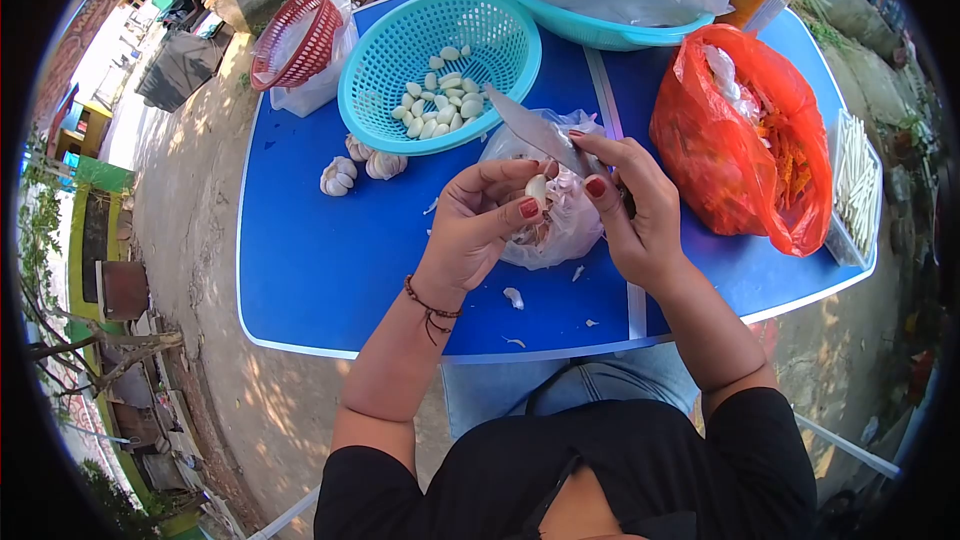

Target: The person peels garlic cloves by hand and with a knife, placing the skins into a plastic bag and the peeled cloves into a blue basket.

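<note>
My left hand (478, 222) pinches a pale garlic clove (537, 188) between thumb and fingers above the blue table (320, 260). My right hand (630, 202) grips a knife (532, 126), its grey blade pointing up-left toward the basket and its handle hidden in the fist. Both hands hover over a clear plastic bag (568, 225) holding garlic skins. A turquoise basket (385, 55) behind the hands holds several peeled cloves (440, 100). Three whole garlic bulbs (360, 168) lie left of the bag.
A red plastic bag (745, 135) with orange contents sits at the right, beside a clear tray of white sticks (858, 185). A red basket (297, 35) stands at the back left, a turquoise basin (600, 32) with clear containers at the back. Peel scraps (513, 297) dot the table's front.
</note>
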`<state>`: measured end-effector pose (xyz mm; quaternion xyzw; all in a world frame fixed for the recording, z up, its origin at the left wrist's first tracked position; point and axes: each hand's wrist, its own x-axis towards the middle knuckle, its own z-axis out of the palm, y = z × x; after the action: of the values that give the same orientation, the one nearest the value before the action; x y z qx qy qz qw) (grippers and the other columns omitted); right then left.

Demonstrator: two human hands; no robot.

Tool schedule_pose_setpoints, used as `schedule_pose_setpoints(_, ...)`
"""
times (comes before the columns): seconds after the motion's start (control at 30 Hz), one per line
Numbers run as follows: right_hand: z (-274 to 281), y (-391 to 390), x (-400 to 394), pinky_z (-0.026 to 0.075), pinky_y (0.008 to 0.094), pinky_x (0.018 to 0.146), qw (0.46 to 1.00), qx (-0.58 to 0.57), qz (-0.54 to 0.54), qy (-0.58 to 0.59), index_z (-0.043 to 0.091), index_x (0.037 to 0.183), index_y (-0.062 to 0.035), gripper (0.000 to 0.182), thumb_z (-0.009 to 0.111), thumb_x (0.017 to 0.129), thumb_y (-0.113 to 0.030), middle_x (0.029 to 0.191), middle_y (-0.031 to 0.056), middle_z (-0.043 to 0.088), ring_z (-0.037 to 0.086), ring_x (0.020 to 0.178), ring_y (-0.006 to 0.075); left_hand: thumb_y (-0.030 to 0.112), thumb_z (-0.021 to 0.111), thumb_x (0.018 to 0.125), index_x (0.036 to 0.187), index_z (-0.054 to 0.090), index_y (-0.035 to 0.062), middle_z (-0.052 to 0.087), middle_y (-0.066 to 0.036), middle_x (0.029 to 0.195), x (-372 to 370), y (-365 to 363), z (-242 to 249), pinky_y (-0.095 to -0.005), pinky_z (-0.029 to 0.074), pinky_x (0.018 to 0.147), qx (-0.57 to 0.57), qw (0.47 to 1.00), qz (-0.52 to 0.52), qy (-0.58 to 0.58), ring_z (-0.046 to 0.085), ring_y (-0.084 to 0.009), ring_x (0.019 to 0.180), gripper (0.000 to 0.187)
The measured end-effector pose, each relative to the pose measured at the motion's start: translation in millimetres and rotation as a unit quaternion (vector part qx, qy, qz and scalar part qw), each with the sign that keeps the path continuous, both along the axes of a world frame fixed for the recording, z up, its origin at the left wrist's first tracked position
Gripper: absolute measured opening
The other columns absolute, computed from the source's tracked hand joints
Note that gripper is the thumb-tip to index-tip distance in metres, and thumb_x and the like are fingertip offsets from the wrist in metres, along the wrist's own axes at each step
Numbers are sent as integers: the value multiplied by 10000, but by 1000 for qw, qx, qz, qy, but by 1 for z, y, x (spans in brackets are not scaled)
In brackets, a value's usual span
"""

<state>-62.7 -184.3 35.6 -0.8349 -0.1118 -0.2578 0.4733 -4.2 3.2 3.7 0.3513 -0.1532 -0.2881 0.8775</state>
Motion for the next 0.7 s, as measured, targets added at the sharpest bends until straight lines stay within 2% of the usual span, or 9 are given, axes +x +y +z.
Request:
schedule_pose_setpoints(0.13, -3, 1, 0, 465, 282, 619, 1000, 8, -21, 3, 608, 1165, -41, 276, 587, 902, -120, 897, 114, 616, 574, 676, 212, -69, 630, 837, 1167, 571, -28, 625, -201, 1132, 0, -2, 0, -291, 587, 819, -25, 1000, -2, 6, 669, -237, 969, 337)
schedule_pose_setpoints(0.23, -6, 0, 2, 465, 285, 644, 998, 40, -43, 6, 604, 1157, -22, 263, 564, 927, -143, 900, 120, 616, 569, 695, 206, -65, 633, 836, 1168, 575, -28, 608, -210, 1168, 1, 1, -1, -287, 584, 838, -6, 1000, -20, 1, 659, -255, 1000, 339)
schedule_pose_setpoints(0.37, -14, -5, 5, 463, 286, 649, 994, 101, -44, 17, 592, 1117, 6, 246, 548, 946, -166, 875, 120, 610, 566, 701, 190, -53, 656, 825, 1182, 569, -14, 624, -184, 1142, -1, -2, 3, -299, 576, 843, 4, 1000, 11, 6, 657, -254, 1004, 369)
schedule_pose_setpoints(0.43, -16, -7, 4, 459, 280, 617, 995, 90, -25, 30, 578, 1088, 13, 244, 568, 936, -178, 861, 117, 607, 561, 662, 178, -31, 698, 802, 1187, 572, -1, 647, -156, 1118, -1, -3, 2, -334, 559, 855, 3, 1000, 24, 8, 660, -233, 1000, 406)
schedule_pose_setpoints(0.53, -13, -3, -1, 449, 271, 559, 995, 84, 1, 57, 559, 1053, 6, 253, 622, 903, -187, 845, 114, 603, 547, 589, 168, -28, 700, 802, 1212, 549, 11, 651, -146, 1082, 1, -2, 1, -311, 565, 840, -2, 999, 29, 38, 660, -226, 995, 439)
schedule_pose_setpoints(0.63, -16, 2, -3, 437, 262, 514, 998, 48, 35, 9, 549, 1028, -9, 270, 669, 868, -190, 849, 111, 605, 531, 539, 159, -17, 709, 798, 1211, 541, 15, 645, -139, 1075, 2, 1, -1, -296, 572, 828, 12, 998, 33, 53, 663, -215, 980, 447)
schedule_pose_setpoints(0.7, -15, 3, -4, 452, 279, 510, 998, 24, 63, -12, 559, 1088, -15, 327, 694, 827, -158, 899, 121, 628, 541, 544, 181, -6, 704, 800, 1206, 535, 8, 637, -136, 1080, 2, 0, -2, -284, 582, 811, 0, 999, 34, 40, 666, -207, 964, 440)
